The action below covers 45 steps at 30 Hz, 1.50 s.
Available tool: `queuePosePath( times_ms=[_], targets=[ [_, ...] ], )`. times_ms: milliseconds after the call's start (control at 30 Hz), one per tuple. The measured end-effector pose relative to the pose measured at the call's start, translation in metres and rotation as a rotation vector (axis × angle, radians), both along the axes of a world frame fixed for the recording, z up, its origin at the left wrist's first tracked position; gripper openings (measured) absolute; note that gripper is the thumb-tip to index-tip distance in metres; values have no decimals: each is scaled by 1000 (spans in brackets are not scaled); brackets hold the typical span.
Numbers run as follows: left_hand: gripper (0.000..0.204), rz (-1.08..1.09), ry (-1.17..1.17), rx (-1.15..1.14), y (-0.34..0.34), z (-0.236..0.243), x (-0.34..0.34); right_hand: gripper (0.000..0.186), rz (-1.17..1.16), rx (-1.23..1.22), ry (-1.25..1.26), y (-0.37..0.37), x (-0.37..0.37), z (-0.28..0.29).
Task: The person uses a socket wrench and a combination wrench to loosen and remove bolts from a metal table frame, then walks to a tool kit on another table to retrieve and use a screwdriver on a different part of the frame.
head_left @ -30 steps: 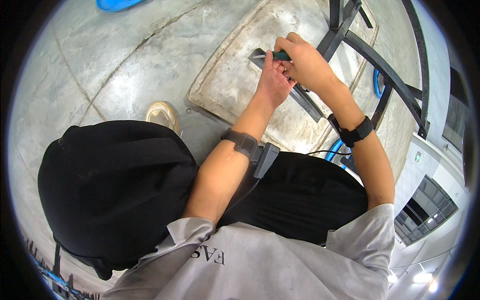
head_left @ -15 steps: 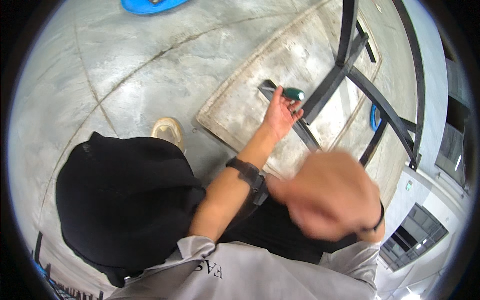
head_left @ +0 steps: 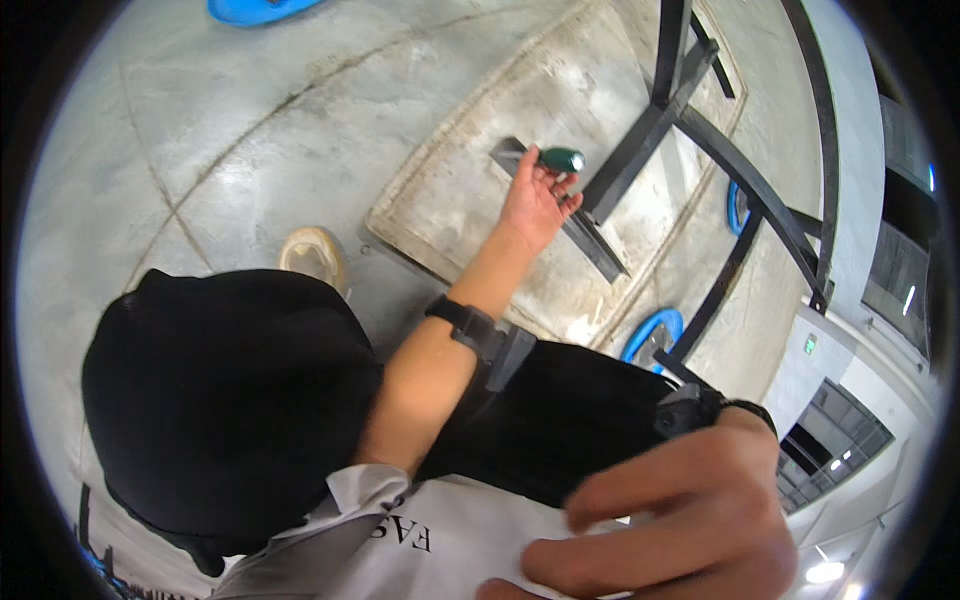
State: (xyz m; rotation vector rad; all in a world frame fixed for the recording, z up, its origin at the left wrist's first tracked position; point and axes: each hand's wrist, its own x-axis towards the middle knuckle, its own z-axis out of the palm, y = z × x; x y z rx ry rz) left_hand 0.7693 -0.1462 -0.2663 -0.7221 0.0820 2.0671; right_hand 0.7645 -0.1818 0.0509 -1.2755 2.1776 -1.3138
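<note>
My left hand [head_left: 537, 205] reaches out over the pale slab, palm turned up. Its thumb and fingers grip a dark green, rounded, handle-like object [head_left: 562, 160] with a bright end; its exact kind is unclear. Just beyond and below that hand lies a dark metal bar [head_left: 597, 250], the foot of a black metal frame [head_left: 640, 150]. Close to my chest, at the lower right, is my right hand [head_left: 680, 510], large and slightly blurred. Its fingers are loosely bent and apart, with nothing visible in them; the thumb is hidden.
The pale slab [head_left: 440, 190] has a raised edge on the grey floor [head_left: 250, 150]. Black frame beams rise at the right. Blue-rimmed round pieces [head_left: 655, 335] lie near the frame, another [head_left: 262, 8] at the far left. My shoe [head_left: 312, 257] stands beside the slab.
My right hand has dropped toward my chest, and its fingers now show apart. The left hand keeps its hold on the green object. The whole view has shifted slightly.
</note>
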Motion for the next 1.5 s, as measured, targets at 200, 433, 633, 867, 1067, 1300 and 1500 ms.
queuePosePath(
  times_ms=[200,433,633,867,1067,1300,1500],
  targets=[
    [41,-12,-3,11,6,-7,4,16,-304,499,-144,0,8,-46],
    [47,-21,99,45,1,1,3,40,-957,1104,-47,100,-11,-145],
    [46,-37,117,63,-2,5,2,32,-1041,796,-228,117,-7,-177],
    [44,-37,118,-12,2,3,1,25,-771,778,6,116,-11,-172],
    [42,-67,78,50,3,0,3,18,-1014,922,-315,112,-10,-174],
    [38,-47,92,12,5,-4,5,17,-869,755,-32,120,-10,-176],
    [39,-27,104,51,2,-6,4,20,-1053,869,-333,116,-14,-174]
  ],
)
